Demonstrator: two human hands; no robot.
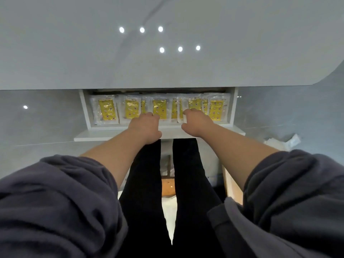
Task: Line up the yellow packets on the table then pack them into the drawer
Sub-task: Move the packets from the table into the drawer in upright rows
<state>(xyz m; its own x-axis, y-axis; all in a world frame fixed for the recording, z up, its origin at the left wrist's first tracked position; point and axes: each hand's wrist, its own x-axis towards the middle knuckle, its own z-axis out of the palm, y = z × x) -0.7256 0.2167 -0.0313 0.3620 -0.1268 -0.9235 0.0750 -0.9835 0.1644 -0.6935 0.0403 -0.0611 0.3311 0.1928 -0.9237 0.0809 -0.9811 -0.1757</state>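
Note:
A white drawer (84, 112) stands pulled out under the glossy grey table (167, 62). Several yellow packets (107, 109) in clear wrappers lie side by side inside it, some overlapping. My left hand (145, 127) reaches over the drawer's front edge, its fingers curled down on the packets near the middle. To its right, my right hand (196, 123) pinches the lower edge of a packet (183, 110) right of centre. Fingertips of both hands are partly hidden behind the knuckles.
The drawer's front panel (115, 135) juts out toward my legs in black trousers (188, 174). Crumpled white wrapping (283, 143) lies on the floor at the right. A wooden-edged board (232, 187) stands by my right leg.

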